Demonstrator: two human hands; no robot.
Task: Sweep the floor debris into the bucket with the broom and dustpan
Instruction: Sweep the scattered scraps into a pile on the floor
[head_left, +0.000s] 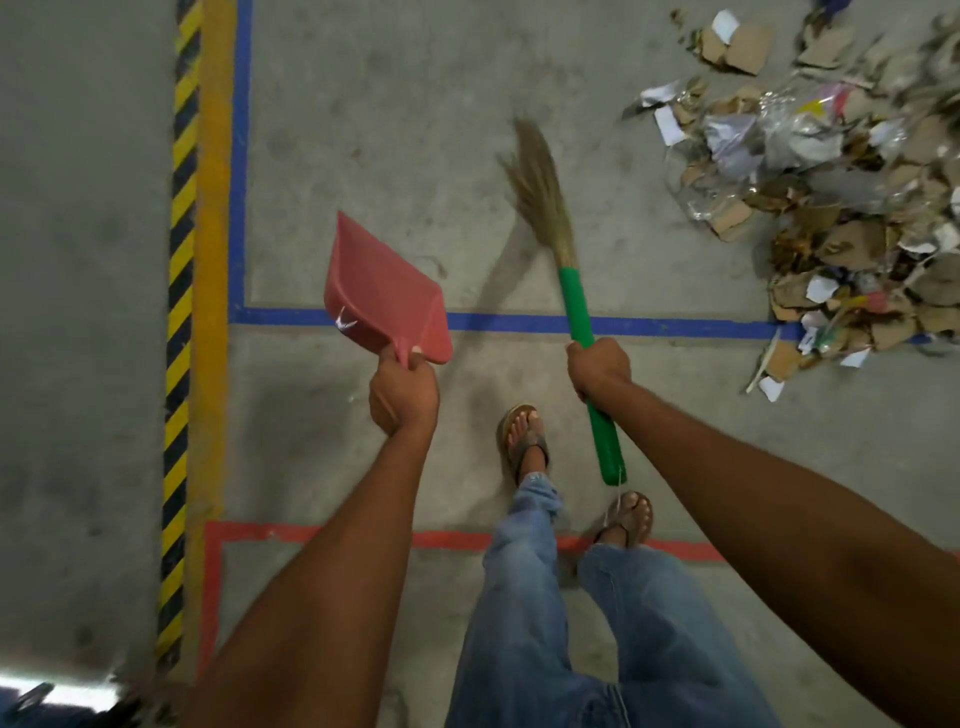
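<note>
Left grip (402, 395) clamped the dustpan (384, 291), right grip (597, 369) clamped the broom (576, 306), both held forward, likely readied for the debris pile (831, 208) beyond.

The concrete floor (395, 130) lies bare from the blue tape (239, 156) on the left across to the debris pile (831, 208), leaving a broad open lane. The pile of cardboard scraps, paper and clear plastic blocks the right side and spills over the nearer run of blue tape. The dustpan (384, 291) in the left grip (402, 395) and the broom (550, 218) in the right grip (597, 366) are well apart, with bare floor showing between them. The broom's bristles are clear of the pile. The sandalled feet (522, 441) stand between the forearms, and the broom handle's end is near the right foot.
</note>
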